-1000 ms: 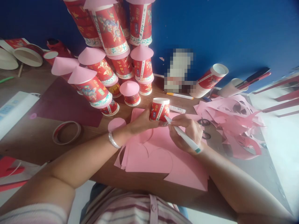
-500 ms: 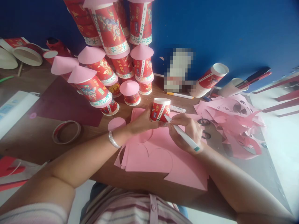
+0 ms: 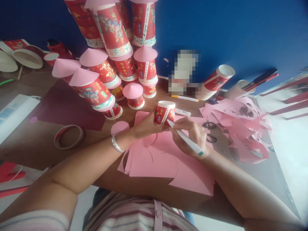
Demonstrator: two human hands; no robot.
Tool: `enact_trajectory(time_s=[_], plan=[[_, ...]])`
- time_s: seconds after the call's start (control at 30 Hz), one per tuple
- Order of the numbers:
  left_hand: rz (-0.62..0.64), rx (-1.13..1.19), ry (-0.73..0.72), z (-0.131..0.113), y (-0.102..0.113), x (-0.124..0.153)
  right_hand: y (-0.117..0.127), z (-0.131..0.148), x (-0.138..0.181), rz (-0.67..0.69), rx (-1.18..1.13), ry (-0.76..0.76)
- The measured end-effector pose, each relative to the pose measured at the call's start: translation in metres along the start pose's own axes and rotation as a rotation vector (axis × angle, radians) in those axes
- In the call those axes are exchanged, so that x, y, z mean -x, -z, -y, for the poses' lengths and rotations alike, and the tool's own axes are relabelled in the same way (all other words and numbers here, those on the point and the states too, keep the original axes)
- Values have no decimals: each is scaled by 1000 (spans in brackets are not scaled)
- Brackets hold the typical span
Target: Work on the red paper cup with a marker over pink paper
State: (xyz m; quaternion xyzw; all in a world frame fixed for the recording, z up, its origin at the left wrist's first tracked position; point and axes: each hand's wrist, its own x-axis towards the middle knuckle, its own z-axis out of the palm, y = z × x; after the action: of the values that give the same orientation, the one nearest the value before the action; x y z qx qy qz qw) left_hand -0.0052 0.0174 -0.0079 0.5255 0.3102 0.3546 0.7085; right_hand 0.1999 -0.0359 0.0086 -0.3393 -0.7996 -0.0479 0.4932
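My left hand (image 3: 144,125) grips a small red paper cup (image 3: 165,112) that stands upside down on pink paper sheets (image 3: 166,160). My right hand (image 3: 192,136) pinches a white marker (image 3: 185,138) whose tip touches the paper at the cup's lower right edge. A silver bracelet (image 3: 116,144) circles my left wrist. The pink sheets show curved cut-outs near their left side.
Red cups with pink cone tops (image 3: 115,67) are stacked behind. A tape roll (image 3: 68,136) lies left, a pink disc (image 3: 119,127) beside the sheets. Scissors (image 3: 209,131) and pink scraps (image 3: 238,125) lie right. A lying cup (image 3: 215,81), glue stick (image 3: 182,112), and blue wall (image 3: 228,35) are behind.
The marker tip has crept slightly up along the cup's right edge. The left hand and cup stay put.
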Motion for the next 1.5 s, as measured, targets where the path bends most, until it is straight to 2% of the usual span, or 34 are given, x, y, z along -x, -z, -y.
enact_trajectory(time_s=[1.5], plan=[[50, -13, -50, -3, 2, -2, 0, -3, -1, -3, 30, 37]])
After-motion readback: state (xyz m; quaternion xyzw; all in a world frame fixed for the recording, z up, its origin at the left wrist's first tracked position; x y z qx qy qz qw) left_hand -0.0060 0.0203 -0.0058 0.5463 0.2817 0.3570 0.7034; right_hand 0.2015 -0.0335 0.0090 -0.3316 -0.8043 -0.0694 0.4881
